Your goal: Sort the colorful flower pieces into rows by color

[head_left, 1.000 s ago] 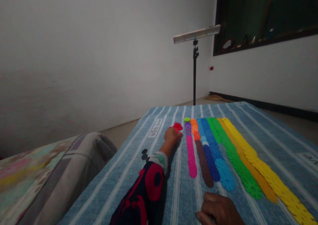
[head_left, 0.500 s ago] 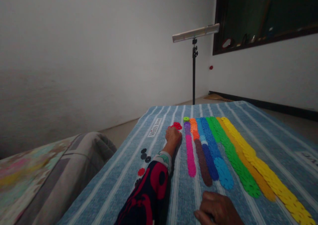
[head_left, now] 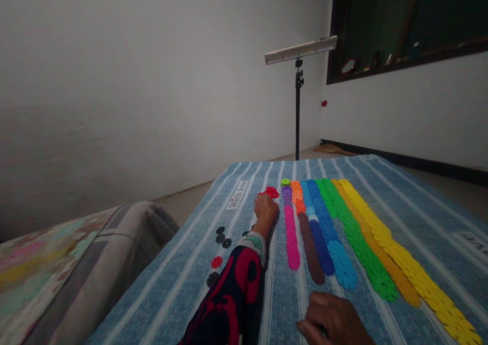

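My left hand [head_left: 266, 209] reaches far out over a blue striped cloth [head_left: 179, 279], fingers curled at a small cluster of red discs [head_left: 271, 192]. Beside it run rows of flat plastic discs laid by colour: pink [head_left: 292, 238], brown [head_left: 310, 248], blue [head_left: 328, 233], green [head_left: 358, 238], orange-yellow [head_left: 396, 274] and yellow [head_left: 415, 269]. A single lime disc [head_left: 285, 182] lies at the far end. My right hand [head_left: 333, 319] rests closed on the cloth near the bottom edge; what it holds, if anything, is hidden. Loose black discs [head_left: 221, 237] and one red disc [head_left: 216, 262] lie left of my sleeve.
A folded grey and patterned blanket [head_left: 95, 263] lies at the left beside the cloth. A light bar on a black stand [head_left: 298, 106] stands behind the cloth near a white wall. A dark window [head_left: 404, 20] is at the upper right.
My left hand drew back slightly from the red discs and my arm shifted right, uncovering a red disc and more black discs. My right hand barely moved.
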Tool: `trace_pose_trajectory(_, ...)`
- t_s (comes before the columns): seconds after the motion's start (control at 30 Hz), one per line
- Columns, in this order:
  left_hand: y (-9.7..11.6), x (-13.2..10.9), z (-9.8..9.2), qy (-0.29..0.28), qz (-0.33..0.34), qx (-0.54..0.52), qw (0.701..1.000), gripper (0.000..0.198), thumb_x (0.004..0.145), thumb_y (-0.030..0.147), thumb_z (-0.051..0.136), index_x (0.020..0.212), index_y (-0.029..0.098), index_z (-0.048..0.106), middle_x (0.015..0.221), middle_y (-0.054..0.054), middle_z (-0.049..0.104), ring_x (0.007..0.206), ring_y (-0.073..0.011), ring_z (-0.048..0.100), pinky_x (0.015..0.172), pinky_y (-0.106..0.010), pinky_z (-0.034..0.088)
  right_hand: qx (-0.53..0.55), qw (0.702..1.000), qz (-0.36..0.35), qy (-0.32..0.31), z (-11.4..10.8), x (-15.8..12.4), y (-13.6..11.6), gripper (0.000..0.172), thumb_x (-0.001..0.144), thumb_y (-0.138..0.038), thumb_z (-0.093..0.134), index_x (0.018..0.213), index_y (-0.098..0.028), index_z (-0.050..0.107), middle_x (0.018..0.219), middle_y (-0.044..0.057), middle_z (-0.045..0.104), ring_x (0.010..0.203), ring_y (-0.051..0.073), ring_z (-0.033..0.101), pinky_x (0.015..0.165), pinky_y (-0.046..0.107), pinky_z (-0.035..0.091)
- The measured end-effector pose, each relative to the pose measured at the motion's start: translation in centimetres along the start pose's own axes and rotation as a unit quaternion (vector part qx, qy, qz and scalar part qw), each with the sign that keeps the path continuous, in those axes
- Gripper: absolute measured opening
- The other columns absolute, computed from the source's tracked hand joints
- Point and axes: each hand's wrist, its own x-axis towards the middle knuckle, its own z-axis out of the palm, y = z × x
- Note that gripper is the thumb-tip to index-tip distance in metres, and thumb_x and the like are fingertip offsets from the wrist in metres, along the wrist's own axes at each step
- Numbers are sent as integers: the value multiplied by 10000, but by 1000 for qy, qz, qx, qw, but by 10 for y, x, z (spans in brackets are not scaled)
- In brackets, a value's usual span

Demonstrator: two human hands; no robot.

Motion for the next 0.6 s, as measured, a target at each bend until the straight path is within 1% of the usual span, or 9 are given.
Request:
trace_pose_trajectory(0.23, 2, 0, 2, -6, -2, 7, 1000, 326, 841, 132, 488, 1111, 98, 668, 1198, -188, 639, 1157, -298, 589, 913, -340, 482, -8, 1000, -3, 18, -5, 2, -6, 324, 860, -239, 600, 542, -183, 570, 562, -21, 557, 519, 86, 514, 504, 258, 247)
trace_pose_trajectory(0.33, 2, -1, 3, 1, -4, 4, 1000, 316, 841, 161, 517, 1118, 126, 665, 1211, -165, 639, 1172, -281, 581, 929, -324, 472, -7, 1000, -4, 14, -6, 3, -6, 297, 844, -214, 609, 550, -182, 578, 574, -18, 576, 524, 85, 525, 510, 250, 258)
trace_pose_trajectory(0.43, -3, -3, -3, -16, 2, -14, 1000, 315, 819, 208, 586, 1113, 135, 670, 1191, -165, 655, 1146, -278, 599, 920, -320, 472, -15, 1000, -5, 5, -4, 3, -4, 264, 815, -189, 628, 554, -179, 585, 582, -14, 598, 524, 86, 539, 501, 247, 246)
trace_pose_trajectory(0.53, -11, -4, -12, -37, 14, -34, 999, 299, 807, 183, 610, 1091, 130, 690, 1148, -163, 685, 1093, -264, 627, 905, -309, 472, -23, 1000, -5, 2, -2, 2, -3, 251, 808, -189, 635, 561, -180, 591, 589, -11, 609, 537, 92, 555, 503, 245, 243)
trace_pose_trajectory(0.6, -18, -5, -18, -37, 32, -55, 997, 295, 800, 161, 624, 1083, 136, 702, 1118, -142, 706, 1063, -248, 638, 899, -294, 466, -22, 1000, -8, 5, -1, 1, -3, 254, 817, -191, 626, 566, -180, 590, 595, -12, 609, 545, 92, 560, 510, 242, 253)
